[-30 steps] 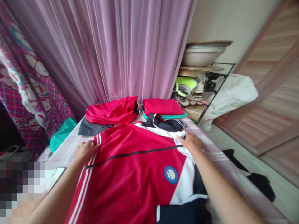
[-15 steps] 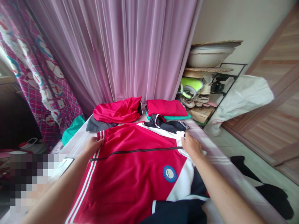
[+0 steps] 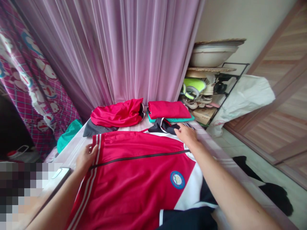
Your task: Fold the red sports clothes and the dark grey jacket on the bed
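Observation:
A red, white and navy zip-up tracksuit jacket (image 3: 134, 175) lies spread out, its dark zip running across it and a round blue badge on the chest. At its striped left edge, my left hand (image 3: 86, 156) has its fingers closed on the hem. My right hand (image 3: 188, 135) is over the far sleeve (image 3: 168, 126), fingers apart, fingertips touching the dark cloth. The white collar part is mostly hidden under my right wrist. In the foreground, the other navy sleeve (image 3: 188, 218) lies folded across the jacket.
Behind the jacket are a crumpled red garment (image 3: 117, 113) on grey cloth (image 3: 98, 128) and a folded red garment (image 3: 169, 109) on teal cloth. A phone (image 3: 57, 179) is by my left forearm. A shoe rack (image 3: 230, 86) with basins stands at right, by purple curtains (image 3: 134, 51).
My right hand has let go of the white collar area and moved away from me to the far dark sleeve. My left hand has shifted slightly left and nearer along the hem.

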Available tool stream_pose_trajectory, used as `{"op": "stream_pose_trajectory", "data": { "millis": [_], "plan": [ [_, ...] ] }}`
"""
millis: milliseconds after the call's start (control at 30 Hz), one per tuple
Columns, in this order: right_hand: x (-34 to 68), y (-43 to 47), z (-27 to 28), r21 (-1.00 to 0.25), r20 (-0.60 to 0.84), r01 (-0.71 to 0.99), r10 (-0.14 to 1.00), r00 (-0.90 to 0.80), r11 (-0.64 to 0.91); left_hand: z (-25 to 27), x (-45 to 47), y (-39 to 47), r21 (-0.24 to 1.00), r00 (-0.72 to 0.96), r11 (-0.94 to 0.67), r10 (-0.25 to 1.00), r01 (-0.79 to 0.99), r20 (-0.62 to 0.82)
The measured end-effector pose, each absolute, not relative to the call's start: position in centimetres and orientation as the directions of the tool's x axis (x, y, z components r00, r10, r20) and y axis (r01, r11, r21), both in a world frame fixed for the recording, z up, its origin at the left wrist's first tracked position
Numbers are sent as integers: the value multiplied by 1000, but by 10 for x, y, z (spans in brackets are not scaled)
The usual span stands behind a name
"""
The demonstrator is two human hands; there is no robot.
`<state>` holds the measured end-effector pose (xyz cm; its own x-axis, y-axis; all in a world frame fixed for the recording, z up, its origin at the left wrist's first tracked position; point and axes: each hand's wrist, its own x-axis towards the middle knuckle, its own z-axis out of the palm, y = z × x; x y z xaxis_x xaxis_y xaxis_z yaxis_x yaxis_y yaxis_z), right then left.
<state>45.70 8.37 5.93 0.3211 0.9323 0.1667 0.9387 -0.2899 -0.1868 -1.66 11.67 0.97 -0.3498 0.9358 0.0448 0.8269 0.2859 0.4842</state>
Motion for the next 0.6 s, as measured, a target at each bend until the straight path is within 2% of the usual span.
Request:
{"op": "stream_pose_trajectory", "data": {
  "millis": [167,233,300,400,467,600],
  "plan": [
    [420,154,51,-416,-149,820,919,365,-393,3,-17,109,520,-387,297,919,801,70],
    [413,175,43,-476,-208,768,903,375,-429,0,-18,108,532,-386,286,919,797,84],
    [413,188,35,-521,-164,741,902,400,-423,-3,-18,108,541,-379,274,921,795,91],
    [421,194,26,-558,-7,736,889,458,-384,-4,-18,107,555,-361,254,928,792,90],
    [426,192,21,-550,64,753,880,470,-362,-3,-16,106,564,-358,254,930,786,81],
    [431,186,15,-492,93,817,915,393,-301,-2,-12,104,567,-362,258,929,782,78]
  ]
}}
